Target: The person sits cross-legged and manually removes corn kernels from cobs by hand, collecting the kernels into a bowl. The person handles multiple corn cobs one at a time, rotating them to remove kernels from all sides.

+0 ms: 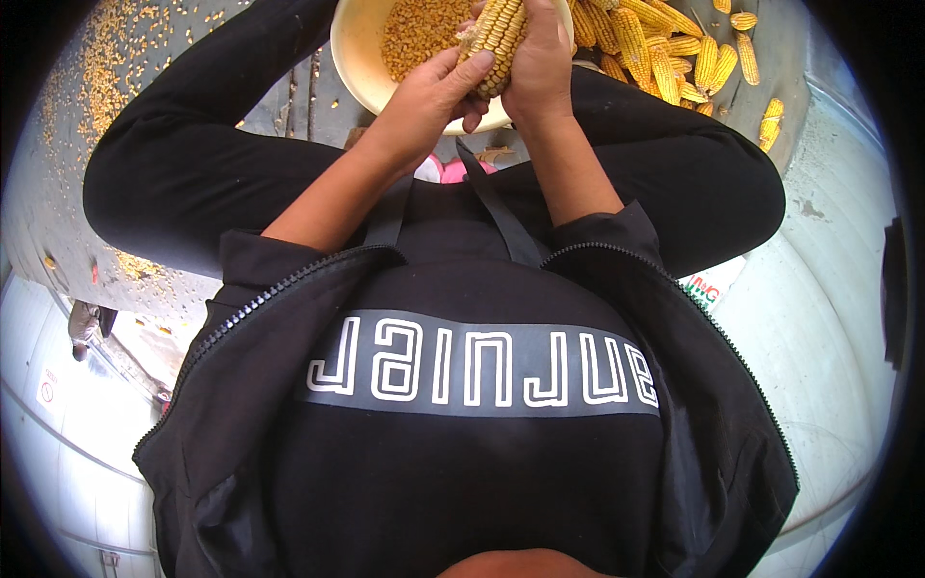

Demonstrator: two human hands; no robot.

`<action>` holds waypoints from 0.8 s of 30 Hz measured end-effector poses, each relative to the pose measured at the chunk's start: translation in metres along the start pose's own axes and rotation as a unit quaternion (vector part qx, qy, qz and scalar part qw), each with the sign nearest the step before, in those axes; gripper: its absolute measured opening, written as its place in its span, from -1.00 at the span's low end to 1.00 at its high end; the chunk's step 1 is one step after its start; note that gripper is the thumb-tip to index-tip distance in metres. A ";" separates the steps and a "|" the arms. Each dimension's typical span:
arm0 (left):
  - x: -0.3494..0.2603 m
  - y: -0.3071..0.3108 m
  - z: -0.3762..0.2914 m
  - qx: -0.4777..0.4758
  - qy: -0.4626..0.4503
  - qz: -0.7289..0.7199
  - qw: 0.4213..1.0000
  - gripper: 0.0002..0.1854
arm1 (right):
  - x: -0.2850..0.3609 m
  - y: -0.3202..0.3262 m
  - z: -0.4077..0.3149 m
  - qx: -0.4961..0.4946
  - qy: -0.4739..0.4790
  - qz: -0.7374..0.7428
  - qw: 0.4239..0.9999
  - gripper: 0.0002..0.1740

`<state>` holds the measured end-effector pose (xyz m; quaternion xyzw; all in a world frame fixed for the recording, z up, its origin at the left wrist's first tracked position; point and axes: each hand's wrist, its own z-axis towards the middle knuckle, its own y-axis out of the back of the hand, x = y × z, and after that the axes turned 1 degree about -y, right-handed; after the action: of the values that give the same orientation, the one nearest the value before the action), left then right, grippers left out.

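Both hands hold one yellow corn cob [498,50] over a cream plastic basin [354,72]. My left hand [448,83] grips the cob from the left, its thumb lying across the kernels near the lower end. Around the cob's right side closes my right hand [540,68]; its fingertips are partly cut off by the top edge of the view. Loose corn kernels [419,36] cover the bottom of the basin. Rows of kernels still sit on the cob, and its upper end runs out of view.
A pile of corn cobs [661,54] lies right of the basin, with a single cob [771,124] farther right. Scattered kernels [105,94] spread over the grey floor at left. The wearer's bent legs in black trousers [672,159] flank the basin. A person [83,325] is far off at lower left.
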<state>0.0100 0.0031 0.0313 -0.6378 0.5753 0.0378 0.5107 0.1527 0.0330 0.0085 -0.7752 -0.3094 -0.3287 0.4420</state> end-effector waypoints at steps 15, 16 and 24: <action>-0.003 -0.002 0.004 -0.002 -0.055 0.133 0.990 -0.64 | -0.010 0.002 0.002 -0.034 0.035 -0.040 0.998 -0.49; -0.003 -0.001 0.004 0.006 -0.058 0.137 0.989 -0.63 | -0.010 0.004 0.002 -0.023 0.021 -0.035 0.999 -0.49; 0.000 -0.002 0.003 -0.010 -0.030 -0.010 0.999 -0.61 | -0.012 0.009 0.002 -0.003 0.017 0.010 1.000 -0.52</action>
<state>0.0137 0.0048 0.0308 -0.6473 0.5532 0.0576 0.5212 0.1527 0.0290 -0.0063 -0.7738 -0.2935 -0.3379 0.4482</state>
